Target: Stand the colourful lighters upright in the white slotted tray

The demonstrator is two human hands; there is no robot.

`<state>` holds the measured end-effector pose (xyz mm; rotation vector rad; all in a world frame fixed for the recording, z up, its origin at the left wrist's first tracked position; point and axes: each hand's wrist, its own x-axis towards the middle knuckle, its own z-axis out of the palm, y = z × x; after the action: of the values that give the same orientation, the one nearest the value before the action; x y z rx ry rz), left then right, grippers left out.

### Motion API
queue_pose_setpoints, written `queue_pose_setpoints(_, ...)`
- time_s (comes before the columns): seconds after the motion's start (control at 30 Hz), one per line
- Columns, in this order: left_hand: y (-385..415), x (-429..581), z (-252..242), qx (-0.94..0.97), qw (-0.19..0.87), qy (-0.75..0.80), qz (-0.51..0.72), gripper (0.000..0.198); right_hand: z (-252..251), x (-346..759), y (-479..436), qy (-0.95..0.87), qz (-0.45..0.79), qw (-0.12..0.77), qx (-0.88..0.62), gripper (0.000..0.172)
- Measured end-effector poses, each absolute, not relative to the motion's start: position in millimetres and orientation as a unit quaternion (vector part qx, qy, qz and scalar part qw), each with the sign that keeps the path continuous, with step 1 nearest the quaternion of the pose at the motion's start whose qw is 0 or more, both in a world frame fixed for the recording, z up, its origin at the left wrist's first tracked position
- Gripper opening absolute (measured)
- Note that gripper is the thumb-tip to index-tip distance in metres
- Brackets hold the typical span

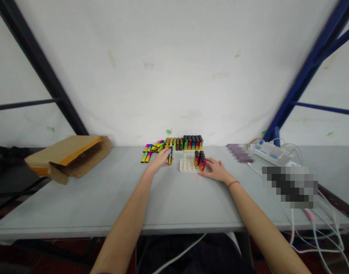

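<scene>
My left hand (160,160) is closed around one colourful lighter (170,155), held upright just left of a white tray (187,166) with rows of round holes. Several lighters (199,160) stand in the tray's right end. My right hand (217,169) rests on the table against the tray's right side, fingers touching the standing lighters. A loose pile of rainbow lighters (152,150) lies behind my left hand. A row of upright lighters (185,143) stands along the wall.
A flattened brown cardboard box (68,156) lies at the table's left. A white power strip (270,151) with cables sits at the right, beside blurred-out objects. The grey table (168,201) ends at a white wall; metal frame struts rise on both sides.
</scene>
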<state>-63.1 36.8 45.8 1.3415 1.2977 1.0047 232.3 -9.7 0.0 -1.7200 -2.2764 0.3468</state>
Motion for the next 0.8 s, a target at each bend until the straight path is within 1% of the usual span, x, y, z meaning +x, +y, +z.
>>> queue_pose_setpoints(0.1,31,-51,48,0.462,0.594,0.485,0.446,0.016,0,232,-10,-0.784,0.119,0.128,-0.596,0.069)
queue_pose_setpoints(0.2,27,-45,50,0.422,0.64,0.47,0.438,0.014,1,231,-10,-0.784,0.114,0.125,-0.597,0.069)
queue_pose_setpoints(0.3,26,-42,51,0.409,0.676,0.448,0.418,0.023,0,232,-10,-0.785,0.113,0.125,-0.596,0.069)
queue_pose_setpoints(0.4,25,-39,50,0.411,0.693,0.436,0.401,0.035,0,232,-10,-0.785,0.116,0.126,-0.596,0.068)
queue_pose_setpoints(0.6,22,-32,44,0.388,0.702,0.421,0.424,0.026,2,231,-11,-0.787,0.118,0.127,-0.592,0.067)
queue_pose_setpoints(0.8,25,-32,41,0.371,0.731,0.389,0.42,0.031,4,230,-12,-0.786,0.119,0.123,-0.595,0.066)
